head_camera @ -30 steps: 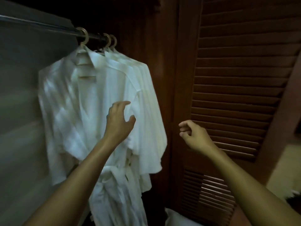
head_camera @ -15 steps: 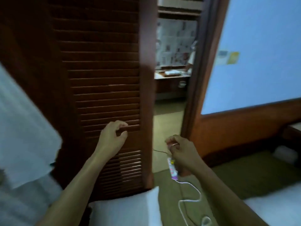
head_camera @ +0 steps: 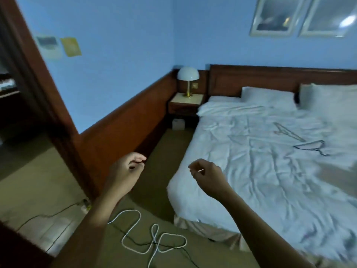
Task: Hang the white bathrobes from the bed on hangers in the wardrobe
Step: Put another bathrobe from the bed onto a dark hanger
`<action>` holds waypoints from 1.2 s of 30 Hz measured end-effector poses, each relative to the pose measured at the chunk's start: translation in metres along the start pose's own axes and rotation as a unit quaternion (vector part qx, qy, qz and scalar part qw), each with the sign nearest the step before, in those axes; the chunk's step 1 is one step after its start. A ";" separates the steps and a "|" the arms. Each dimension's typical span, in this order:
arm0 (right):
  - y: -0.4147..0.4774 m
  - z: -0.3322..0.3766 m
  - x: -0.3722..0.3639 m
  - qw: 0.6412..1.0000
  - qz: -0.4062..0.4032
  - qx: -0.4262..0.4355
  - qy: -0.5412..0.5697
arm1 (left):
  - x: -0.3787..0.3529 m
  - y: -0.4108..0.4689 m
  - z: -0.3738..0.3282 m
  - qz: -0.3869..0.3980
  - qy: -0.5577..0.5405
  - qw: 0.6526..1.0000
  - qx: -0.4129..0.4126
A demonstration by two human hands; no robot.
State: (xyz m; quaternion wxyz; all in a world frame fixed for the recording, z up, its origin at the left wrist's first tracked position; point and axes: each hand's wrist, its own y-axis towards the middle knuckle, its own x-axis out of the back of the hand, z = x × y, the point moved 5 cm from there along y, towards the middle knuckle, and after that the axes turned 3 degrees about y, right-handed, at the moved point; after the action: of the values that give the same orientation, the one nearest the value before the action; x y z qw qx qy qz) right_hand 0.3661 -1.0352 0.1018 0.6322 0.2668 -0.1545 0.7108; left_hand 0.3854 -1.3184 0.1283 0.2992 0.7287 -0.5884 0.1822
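Ahead, bed (head_camera: 260, 180) instead of wardrobe

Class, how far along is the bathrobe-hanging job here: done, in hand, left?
Done: no bathrobe clearly shows on the bed. In hand: nothing; left hand and right hand are empty, loosely curled. Left: a pale hanger and a dark hanger lie bare there; the blurred right edge could hide one.

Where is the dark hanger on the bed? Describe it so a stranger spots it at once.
Start at the bed, its white cover filling the right of the view. Two hangers lie on it, below the pillows. The dark hanger is the one farther from the pillows; the pale hanger beside it nearly blends into the cover.
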 end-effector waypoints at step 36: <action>-0.157 -0.338 0.389 0.761 -0.543 -0.355 -0.002 | -0.618 0.094 -0.407 0.519 -0.129 0.790 -0.301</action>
State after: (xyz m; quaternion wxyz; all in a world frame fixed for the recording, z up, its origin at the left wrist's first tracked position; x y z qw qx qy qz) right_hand 0.4357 -0.5053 0.0333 0.9614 0.0646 -0.2263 0.1425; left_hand 0.1808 -0.6026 0.0745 0.2850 0.2037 -0.9362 0.0276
